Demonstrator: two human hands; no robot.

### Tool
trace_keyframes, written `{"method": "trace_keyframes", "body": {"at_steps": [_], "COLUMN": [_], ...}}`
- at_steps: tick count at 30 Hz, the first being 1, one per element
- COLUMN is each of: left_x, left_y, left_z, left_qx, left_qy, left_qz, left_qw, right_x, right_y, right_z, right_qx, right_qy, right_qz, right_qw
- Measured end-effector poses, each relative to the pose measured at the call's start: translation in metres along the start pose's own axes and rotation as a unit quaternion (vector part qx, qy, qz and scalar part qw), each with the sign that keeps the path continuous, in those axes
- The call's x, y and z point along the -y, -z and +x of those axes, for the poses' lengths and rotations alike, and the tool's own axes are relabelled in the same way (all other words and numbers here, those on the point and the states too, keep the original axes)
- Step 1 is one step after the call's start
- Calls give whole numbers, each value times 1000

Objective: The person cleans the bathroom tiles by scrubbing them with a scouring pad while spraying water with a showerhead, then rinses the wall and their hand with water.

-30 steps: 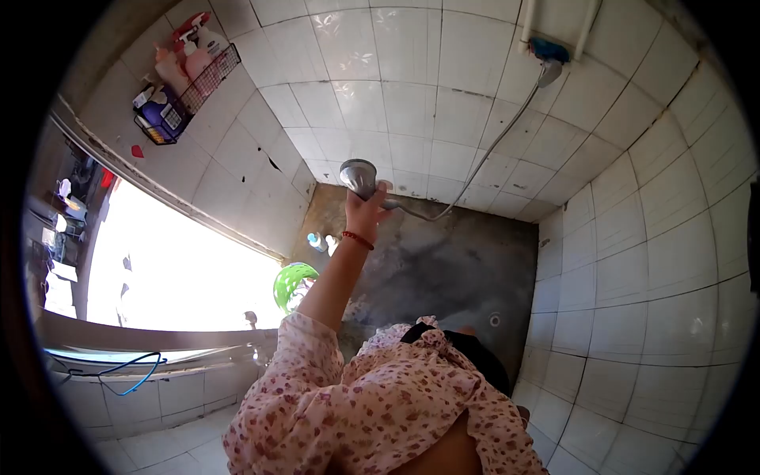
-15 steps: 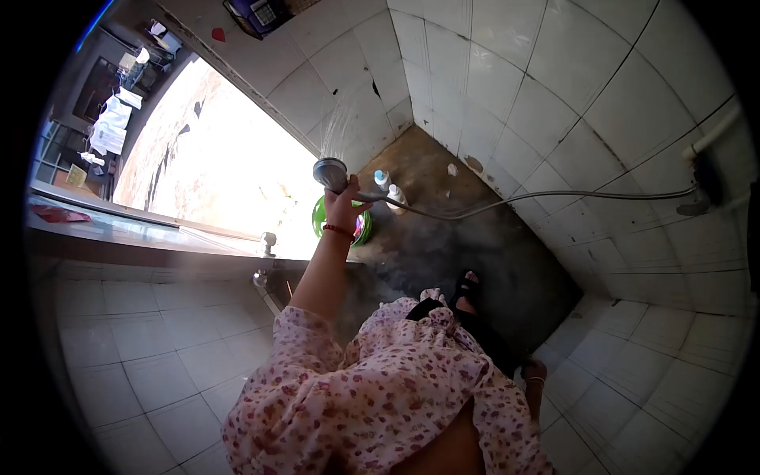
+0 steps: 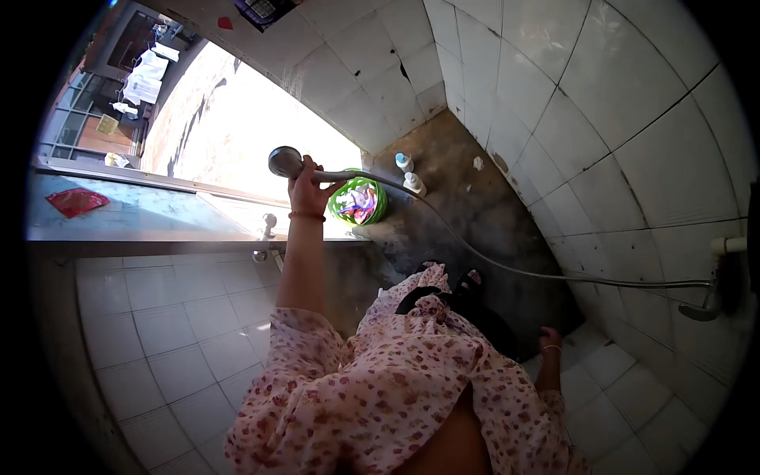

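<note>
My left hand [image 3: 308,192] is wrapped round the handle of a grey shower head [image 3: 285,162], held up in front of the bright doorway. From the handle a metal hose [image 3: 475,252] curves right to a wall fitting [image 3: 703,307]. Low at the right, my right hand [image 3: 549,339] hangs beside my body, away from any object; its fingers are small and their pose is unclear. Just right of the shower head, a green basket [image 3: 378,207] with colourful items stands on the floor, next to two bottles [image 3: 413,184].
A door [image 3: 146,220] with a red packet [image 3: 77,202] on its surface lies at the left. Tiled walls [image 3: 609,87] rise at the right and back. A wire rack [image 3: 265,12] hangs at the top. My sandalled foot [image 3: 469,281] is on the dark floor.
The view has turned left toward the doorway. My left hand has moved left with the shower head, and the spray seen half a second ago no longer shows. My right hand has come into view.
</note>
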State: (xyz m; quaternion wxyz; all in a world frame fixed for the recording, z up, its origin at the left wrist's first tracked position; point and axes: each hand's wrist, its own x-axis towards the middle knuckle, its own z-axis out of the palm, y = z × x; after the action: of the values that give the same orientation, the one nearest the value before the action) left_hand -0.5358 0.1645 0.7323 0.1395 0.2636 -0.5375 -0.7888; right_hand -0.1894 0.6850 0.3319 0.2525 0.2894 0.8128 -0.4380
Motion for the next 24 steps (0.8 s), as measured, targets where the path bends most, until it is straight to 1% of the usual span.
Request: {"method": "trace_keyframes", "body": {"at_steps": [2, 3, 4, 6, 7, 8, 9, 11, 13, 14, 15, 17, 18, 21, 22, 24], "left_x": [11, 20, 37, 47, 45, 50, 56, 55, 54, 50, 38, 29, 24, 14, 6, 5], "left_y": [22, 23, 40, 34, 13, 11, 5, -28, -54, -70, -72, -97, -111, -146, -146, -173], "left_z": [16, 17, 29, 30, 21, 28, 36, 33, 46, 50, 44, 58, 61, 83, 68, 72], "left_qx": [17, 19, 69, 65, 13, 50, 19, 33, 51, 59, 86, 131, 142, 220, 238, 264], "left_qy": [66, 73, 32, 49, 108, 102, 117, 63, 44, 34, 21, -5, -7, 4, 11, 38], "left_qz": [-25, -40, 24, 25, -38, -26, -39, -25, -36, -41, -47, -52, -60, -58, -45, -6], "left_qw": [997, 996, 997, 996, 993, 993, 992, 997, 997, 997, 995, 990, 988, 974, 970, 964], "right_x": [25, 40, 44, 28, 31, 35, 39, 47, 60, 61, 59, 63, 43, -64, -41, 14], "right_y": [10, 14, 13, -1, -2, -2, -2, 0, 3, 0, -3, -7, -15, -83, -70, -46], "right_z": [-6, -7, -4, 11, 13, 12, 11, 6, 6, 6, -11, -12, -2, 56, 21, -17], "right_qx": [15, 23, 10, -15, -25, -36, -45, -26, -17, -28, -42, -55, -55, -105, -93, -78], "right_qy": [-9, -14, -6, 15, 23, 31, 38, 19, 1, -28, -20, -10, 21, 82, 51, -12], "right_qz": [-47, -68, -70, -71, -64, -58, -53, -49, -43, -38, -40, -44, -49, 102, 30, -51], "right_qw": [999, 997, 997, 997, 997, 997, 997, 998, 999, 998, 998, 997, 997, 986, 994, 996]}}
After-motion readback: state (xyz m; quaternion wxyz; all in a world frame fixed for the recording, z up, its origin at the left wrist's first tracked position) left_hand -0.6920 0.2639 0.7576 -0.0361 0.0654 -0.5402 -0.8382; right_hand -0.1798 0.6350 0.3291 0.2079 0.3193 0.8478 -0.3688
